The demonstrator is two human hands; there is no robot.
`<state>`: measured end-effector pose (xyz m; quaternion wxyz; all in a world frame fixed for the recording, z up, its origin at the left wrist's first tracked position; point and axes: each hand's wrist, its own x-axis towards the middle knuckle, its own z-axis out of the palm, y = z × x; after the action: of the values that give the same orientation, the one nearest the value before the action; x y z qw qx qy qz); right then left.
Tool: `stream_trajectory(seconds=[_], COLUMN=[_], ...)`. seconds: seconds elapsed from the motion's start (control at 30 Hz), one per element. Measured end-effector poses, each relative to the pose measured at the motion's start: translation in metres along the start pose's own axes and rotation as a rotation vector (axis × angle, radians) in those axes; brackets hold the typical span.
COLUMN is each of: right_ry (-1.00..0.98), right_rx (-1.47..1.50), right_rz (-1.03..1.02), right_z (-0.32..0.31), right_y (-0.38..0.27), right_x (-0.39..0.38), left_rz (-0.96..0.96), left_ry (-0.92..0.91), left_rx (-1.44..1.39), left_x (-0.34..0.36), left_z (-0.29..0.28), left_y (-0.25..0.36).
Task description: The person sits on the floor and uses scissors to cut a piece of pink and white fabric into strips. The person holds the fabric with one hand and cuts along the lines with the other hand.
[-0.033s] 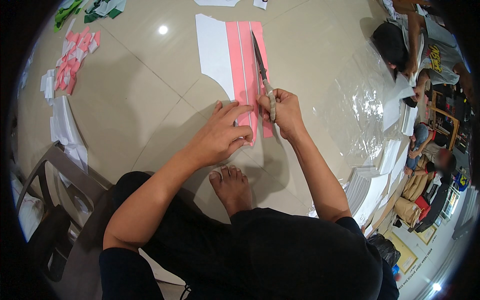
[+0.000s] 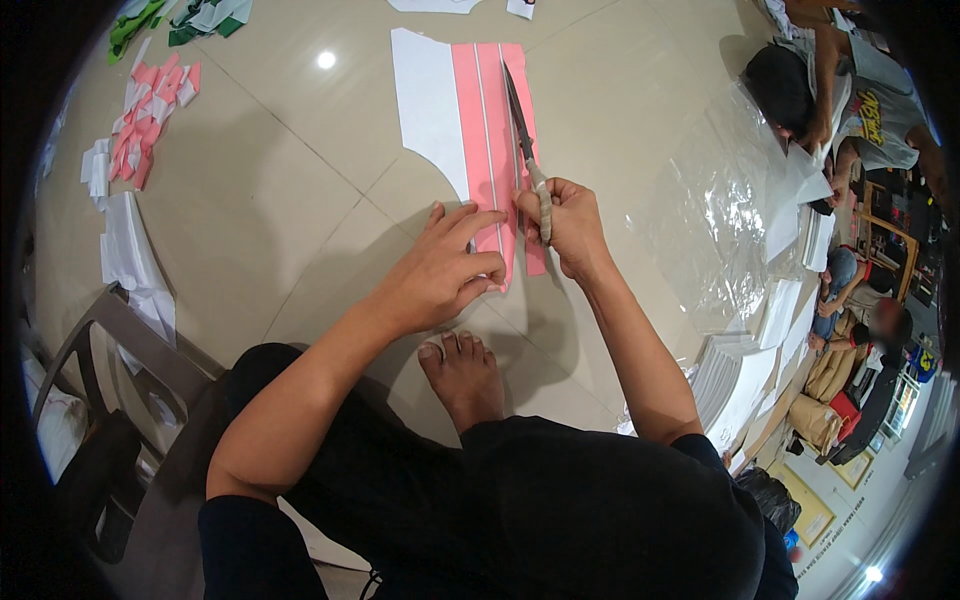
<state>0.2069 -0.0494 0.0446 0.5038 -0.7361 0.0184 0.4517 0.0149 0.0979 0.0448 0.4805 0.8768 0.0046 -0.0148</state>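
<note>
A white panel [image 2: 428,95] with a pink striped section [image 2: 468,120] lies flat on the tiled floor in front of me; whether it is cloth or paper I cannot tell. My left hand [image 2: 440,260] rests on its near end with fingers spread, pressing it down. My right hand [image 2: 572,230] is closed round the wrapped handles of a pair of scissors [image 2: 516,105]. The dark blades point away from me along the pink part near its right edge, and a narrow pink strip [image 2: 536,262] shows beside the near end. My fingers hide part of the handles.
Pink and white scraps [image 2: 150,120] lie at the far left, with green pieces [image 2: 205,20] beyond. A dark chair [image 2: 150,350] stands at left. Clear plastic sheeting [image 2: 700,220] and white stacks [image 2: 735,375] lie at right, near a co-worker [image 2: 880,120]. My bare foot [image 2: 465,380] is close to the panel.
</note>
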Motion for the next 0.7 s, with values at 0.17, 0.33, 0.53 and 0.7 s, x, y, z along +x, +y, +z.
stream_trajectory(seconds=[0.17,0.33,0.53,0.7], right_ry=[0.011,0.000,-0.007,-0.001], right_rx=[-0.022,-0.003,-0.029,-0.020], right_rz=[-0.005,-0.027,-0.023,-0.024], right_z=[0.004,0.002,0.000,0.004], right_y=[-0.012,-0.008,-0.004,-0.008], right_x=[0.000,0.007,0.008,0.007], left_rz=[0.007,0.005,0.002,0.004], left_ry=[-0.003,-0.004,-0.010,-0.017], left_rx=[-0.007,-0.021,-0.016,-0.012], left_x=[0.000,0.000,-0.001,0.000], left_z=[-0.002,-0.002,0.000,-0.001], left_y=[0.001,0.002,0.001,0.001])
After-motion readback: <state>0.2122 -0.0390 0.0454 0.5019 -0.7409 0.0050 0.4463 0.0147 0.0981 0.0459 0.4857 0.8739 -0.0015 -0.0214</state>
